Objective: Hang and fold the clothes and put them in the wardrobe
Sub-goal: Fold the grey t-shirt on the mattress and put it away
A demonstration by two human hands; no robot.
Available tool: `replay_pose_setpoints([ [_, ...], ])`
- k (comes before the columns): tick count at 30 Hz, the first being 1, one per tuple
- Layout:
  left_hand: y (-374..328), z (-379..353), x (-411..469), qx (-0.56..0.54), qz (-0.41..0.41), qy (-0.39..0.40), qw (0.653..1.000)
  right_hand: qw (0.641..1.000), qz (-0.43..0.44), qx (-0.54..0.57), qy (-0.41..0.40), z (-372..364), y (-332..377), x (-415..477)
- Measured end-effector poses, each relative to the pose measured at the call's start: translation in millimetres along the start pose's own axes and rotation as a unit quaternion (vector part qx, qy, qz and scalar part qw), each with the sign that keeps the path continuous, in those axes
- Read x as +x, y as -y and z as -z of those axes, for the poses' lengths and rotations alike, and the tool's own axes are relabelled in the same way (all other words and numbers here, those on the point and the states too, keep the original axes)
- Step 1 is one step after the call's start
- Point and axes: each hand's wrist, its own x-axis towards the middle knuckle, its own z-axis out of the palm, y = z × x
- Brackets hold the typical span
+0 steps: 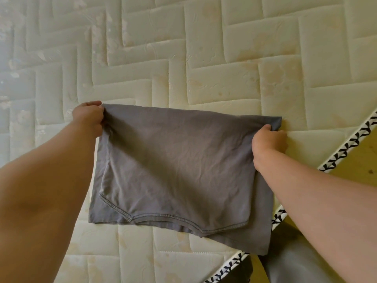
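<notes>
A grey shirt [179, 170], folded over on itself into a rough rectangle, lies spread on the quilted cream mattress [204, 58]. Its stitched hem curves along the near edge. My left hand [88, 117] grips the far left corner of the fold, fingers curled into the cloth. At the far right corner my right hand [267, 139] grips the fabric the same way. Both arms reach forward from the bottom of the view.
The mattress edge with black-and-white trim [344, 148] runs diagonally at the right. Beyond it lies a wooden floor [365, 160]. A grey cloth-covered shape [289, 264] shows at the bottom right, below my right arm.
</notes>
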Motion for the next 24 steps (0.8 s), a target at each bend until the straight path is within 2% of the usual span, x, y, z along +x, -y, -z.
replay_pose_setpoints([
  [4, -3, -13, -2, 0.053, -0.037, -0.019, 0.998, 0.999, 0.03, -0.012, -0.004, 8, 2, -4],
  [7, -8, -16, 1, 0.176, -0.106, -0.01, 0.979, 0.995, 0.089, -0.054, -0.01, 19, 5, 0],
  [9, -13, -13, 3, 0.316, -0.176, -0.007, 0.932, 0.986, 0.141, -0.094, -0.001, 26, 10, 7],
  [13, -30, -7, 2, 0.53, -0.285, 0.033, 0.798, 0.958, 0.222, -0.177, 0.041, 38, 22, 22],
  [15, -38, -7, 3, 0.59, -0.317, 0.069, 0.739, 0.935, 0.254, -0.237, 0.07, 43, 30, 29],
  [19, -51, -12, 2, 0.65, -0.333, 0.143, 0.668, 0.892, 0.309, -0.308, 0.12, 54, 45, 38],
  [22, -65, -16, -2, 0.721, -0.342, 0.141, 0.586, 0.863, 0.328, -0.348, 0.162, 60, 60, 43],
  [24, -73, -18, -6, 0.755, -0.341, 0.134, 0.545, 0.834, 0.34, -0.384, 0.202, 64, 73, 45],
])
